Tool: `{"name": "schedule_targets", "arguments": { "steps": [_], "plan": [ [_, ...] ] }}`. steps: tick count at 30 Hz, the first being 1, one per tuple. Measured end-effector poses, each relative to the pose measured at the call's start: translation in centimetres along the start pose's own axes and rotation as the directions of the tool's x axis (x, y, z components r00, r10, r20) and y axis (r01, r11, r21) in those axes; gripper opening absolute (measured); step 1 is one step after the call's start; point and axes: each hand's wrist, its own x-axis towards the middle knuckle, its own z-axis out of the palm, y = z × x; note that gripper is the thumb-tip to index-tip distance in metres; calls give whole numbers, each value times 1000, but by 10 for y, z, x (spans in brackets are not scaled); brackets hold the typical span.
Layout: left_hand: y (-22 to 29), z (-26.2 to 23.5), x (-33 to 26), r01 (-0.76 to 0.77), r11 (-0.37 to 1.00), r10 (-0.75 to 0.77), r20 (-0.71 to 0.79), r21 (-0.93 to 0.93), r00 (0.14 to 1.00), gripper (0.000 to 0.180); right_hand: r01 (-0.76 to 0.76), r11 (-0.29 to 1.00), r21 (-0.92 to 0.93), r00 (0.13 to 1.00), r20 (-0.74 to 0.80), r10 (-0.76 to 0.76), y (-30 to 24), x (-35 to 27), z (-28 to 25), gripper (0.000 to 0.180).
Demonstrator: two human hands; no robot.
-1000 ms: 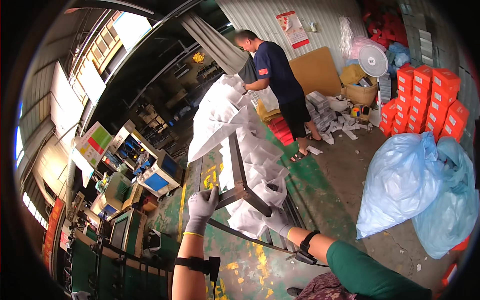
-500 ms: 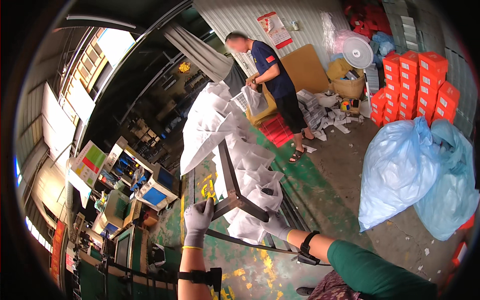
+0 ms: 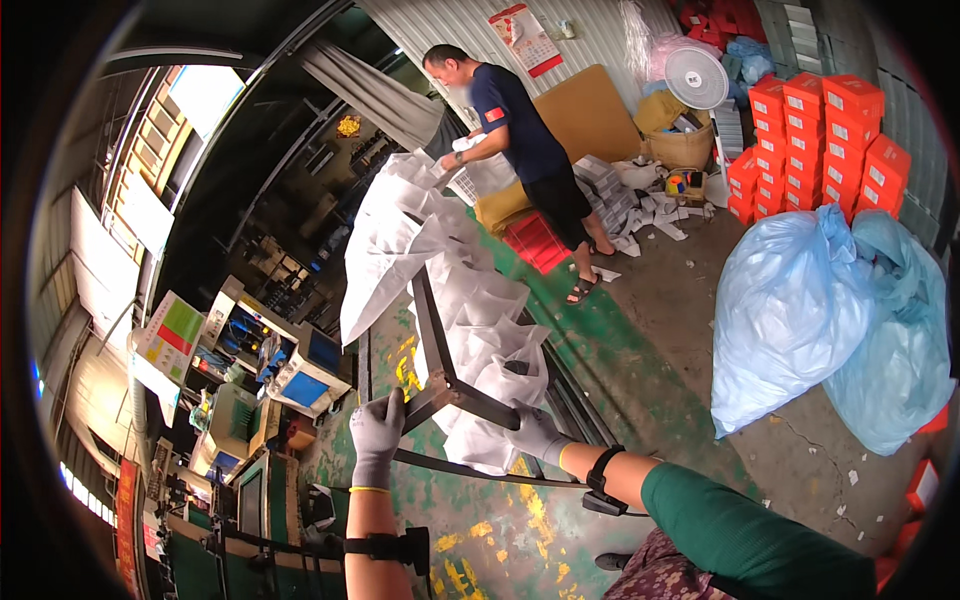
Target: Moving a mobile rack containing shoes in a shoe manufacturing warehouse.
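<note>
Both of my hands wear grey-white work gloves. My left hand (image 3: 378,432) is closed on one short arm of a dark metal frame (image 3: 432,325) with a three-way joint. My right hand (image 3: 538,436) grips the end of the other short arm. From the joint, a long bar of the frame runs away from me, and its far part goes under a white sheet-like cover (image 3: 385,270). Just beyond and below the frame stretches a row of white-covered pieces (image 3: 490,325). Dark metal bars (image 3: 575,395) lie along its right side, close to my right hand.
A person in dark clothes (image 3: 520,120) stands at the row's far end, beside a white basket (image 3: 464,186). Large blue plastic bags (image 3: 785,315) and stacked orange boxes (image 3: 850,140) stand right. Machines (image 3: 300,370) line the left. Paper scraps (image 3: 655,225) litter the floor.
The view has shifted slightly, so the surroundings sit further left and higher. The other person's hands moved from a white bag by the basket to the white covers. My grip on the frame is unchanged.
</note>
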Motion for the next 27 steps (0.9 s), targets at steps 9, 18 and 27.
{"name": "schedule_targets", "arguments": {
  "steps": [9, 18, 27],
  "plan": [
    [-5, -3, -5, 1, 999, 0, -20, 49, 1000, 50, -19, 999, -29, 1000, -11, 18, -44, -3, -27, 20],
    [0, -7, -7, 20, 999, -20, 1, 42, 1000, 50, -85, 996, 35, 996, 40, 84, -44, -5, -30, 14],
    [-4, -4, -3, 28, 1000, -27, -49, 12, 998, 51, 30, 999, -26, 999, -9, -30, -42, 2, -26, 14]
  ]
}}
